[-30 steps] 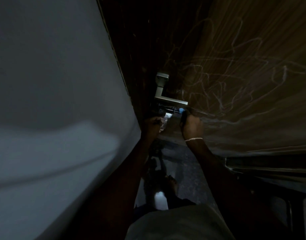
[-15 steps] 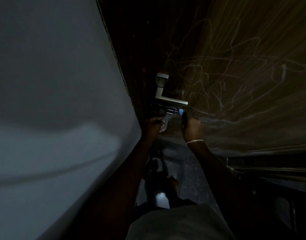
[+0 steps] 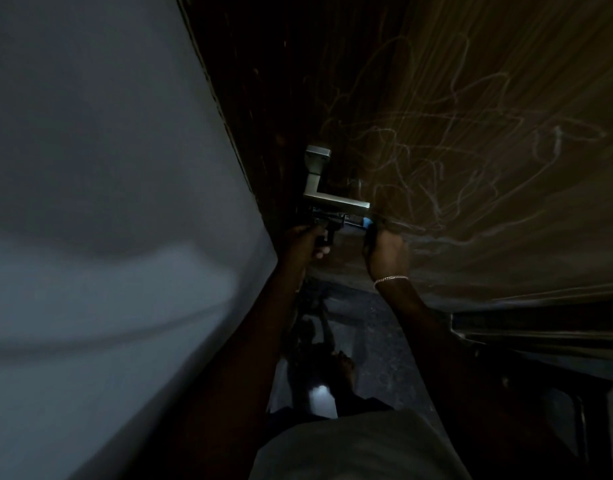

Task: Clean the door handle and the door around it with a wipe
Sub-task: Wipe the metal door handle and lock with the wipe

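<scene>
A broad pale grey wall (image 3: 107, 202) fills the whole left side, smooth and dim, running in a slant down to the dark edge of the door. Next to it rises the brown wooden door (image 3: 471, 150), its darker edge strip beside the wall and its lit face covered with thin pale scribbled lines. On that edge strip sits the brushed silver metal lever door handle (image 3: 327, 194), a square plate above and an L-shaped bar pointing to the right.

Just beneath the handle the left hand (image 3: 303, 245) reaches up from a bare forearm, its fingers (image 3: 320, 252) curled around a small dark object that is too shadowed to identify. Between the two hands, right under the lever's bar, a small light blue piece (image 3: 366, 222) shows; whether it is the wipe cannot be told in this gloom. The right hand (image 3: 388, 252) is pressed against the door face just below the lever's free end, fingers clenched, seemingly about that blue piece, and a thin silver chain bracelet (image 3: 391, 280) circles its wrist.

Below the arms lies a dark glossy floor (image 3: 378, 344) with a bright white reflection (image 3: 320, 393) and a bare foot (image 3: 343, 370) near it. At the bottom, a grey garment (image 3: 360, 448) covers the person's body. Far right, a dark low frame (image 3: 540, 327) runs under the door
</scene>
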Demonstrator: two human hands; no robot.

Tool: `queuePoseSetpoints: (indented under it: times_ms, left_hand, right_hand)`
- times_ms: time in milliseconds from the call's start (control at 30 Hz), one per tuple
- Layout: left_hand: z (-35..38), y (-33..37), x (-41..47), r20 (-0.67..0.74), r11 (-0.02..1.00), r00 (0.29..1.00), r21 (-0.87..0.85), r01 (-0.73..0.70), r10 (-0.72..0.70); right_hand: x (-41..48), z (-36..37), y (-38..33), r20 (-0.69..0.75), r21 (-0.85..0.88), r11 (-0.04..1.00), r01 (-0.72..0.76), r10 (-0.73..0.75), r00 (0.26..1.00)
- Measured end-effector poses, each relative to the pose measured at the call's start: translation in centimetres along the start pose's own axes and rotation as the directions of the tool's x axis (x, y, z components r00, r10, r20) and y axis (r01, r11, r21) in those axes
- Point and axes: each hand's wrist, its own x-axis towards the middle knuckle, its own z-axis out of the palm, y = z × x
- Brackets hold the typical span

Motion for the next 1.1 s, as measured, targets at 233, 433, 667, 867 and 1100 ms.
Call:
queuePoseSetpoints:
  times_ms: [233,433,667,867,1100]
  left_hand:
    - [1.1,0.0,-0.3,-0.029,0.973,0.999,-0.229,-0.029,0.023]
    - [0.6,-0.8,-0.2,-0.024,0.973,1.000,-0.229,-0.016,0.011]
    - [0.3,-1.6,-0.1,-0.062,0.985,0.997,-0.170,0.035,-0.046]
    - [-0.2,-2.0,-0.4,-0.051,0.999,0.999,0.030,0.015,-0.014]
    - [-1.0,-2.0,-0.5,-0.001,0.984,0.997,0.158,0.082,-0.082]
  right_hand:
    - [1.0,0.8,-3.7,0.086,0.168,0.977,0.135,-0.151,0.985]
    - [-0.4,0.3,-1.5,0.029,0.073,0.990,0.119,-0.121,0.992]
    - [-0.2,0.3,-4.5,0.091,0.281,0.950,0.134,-0.166,0.982]
    - [-0.4,-0.4,-3.1,0.027,0.231,0.973,0.021,-0.028,0.999]
    - [-0.2,0.0,-4.3,0.093,0.152,0.987,0.059,-0.073,0.993]
